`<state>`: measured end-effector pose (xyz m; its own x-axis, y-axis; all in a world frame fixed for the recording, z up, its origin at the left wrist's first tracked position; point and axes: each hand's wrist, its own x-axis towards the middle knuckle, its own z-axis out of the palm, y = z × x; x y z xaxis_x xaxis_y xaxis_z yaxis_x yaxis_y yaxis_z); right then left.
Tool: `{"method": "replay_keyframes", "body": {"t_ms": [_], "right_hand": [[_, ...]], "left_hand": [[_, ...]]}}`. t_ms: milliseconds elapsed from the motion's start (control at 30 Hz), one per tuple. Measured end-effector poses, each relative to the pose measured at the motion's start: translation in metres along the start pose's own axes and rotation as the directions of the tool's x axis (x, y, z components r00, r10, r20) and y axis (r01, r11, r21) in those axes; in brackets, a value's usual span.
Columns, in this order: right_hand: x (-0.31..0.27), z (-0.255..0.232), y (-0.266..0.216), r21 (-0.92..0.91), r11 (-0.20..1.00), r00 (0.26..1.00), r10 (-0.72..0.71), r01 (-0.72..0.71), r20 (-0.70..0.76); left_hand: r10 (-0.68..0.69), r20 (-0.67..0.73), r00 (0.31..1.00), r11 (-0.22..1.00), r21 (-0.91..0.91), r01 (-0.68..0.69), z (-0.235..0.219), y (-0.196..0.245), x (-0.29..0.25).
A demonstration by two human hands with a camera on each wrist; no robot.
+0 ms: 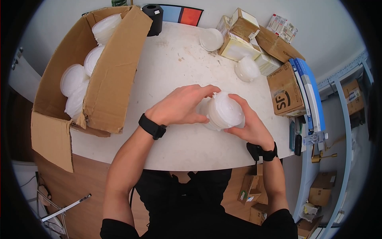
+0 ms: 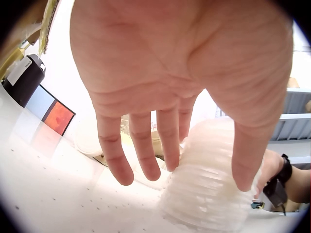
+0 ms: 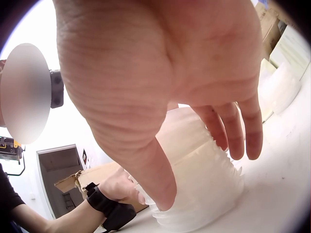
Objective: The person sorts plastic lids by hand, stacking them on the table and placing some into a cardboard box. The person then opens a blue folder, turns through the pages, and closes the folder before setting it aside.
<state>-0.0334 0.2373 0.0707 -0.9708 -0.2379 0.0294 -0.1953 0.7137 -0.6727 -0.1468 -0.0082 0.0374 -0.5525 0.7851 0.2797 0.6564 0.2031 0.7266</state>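
Both hands gripped a stack of white plastic lids (image 1: 224, 111) near the tabletop's (image 1: 175, 71) front edge: left hand (image 1: 181, 105) over its left side, right hand (image 1: 250, 125) cupping its right. An open cardboard box (image 1: 107, 75) overhung the left edge.

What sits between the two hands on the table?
A stack of white plastic lids stands on the table between the left hand and right hand, clearest in the head view.
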Motion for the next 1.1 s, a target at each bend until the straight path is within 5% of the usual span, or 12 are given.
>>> {"method": "replay_keyframes", "body": {"t_ms": [500,1100], "right_hand": [[0.0,-0.007,0.008,0.135,0.99,0.999,-0.037,0.036,0.007],[-0.002,-0.006,0.004,0.102,0.995,1.0,-0.016,0.016,0.0]], "left_hand": [[0.056,0.011,0.998,0.995,-0.089,-0.055,-0.002,0.002,0.004],[-0.065,0.079,0.995,0.996,-0.057,0.069,0.007,0.006,0.002]]}}
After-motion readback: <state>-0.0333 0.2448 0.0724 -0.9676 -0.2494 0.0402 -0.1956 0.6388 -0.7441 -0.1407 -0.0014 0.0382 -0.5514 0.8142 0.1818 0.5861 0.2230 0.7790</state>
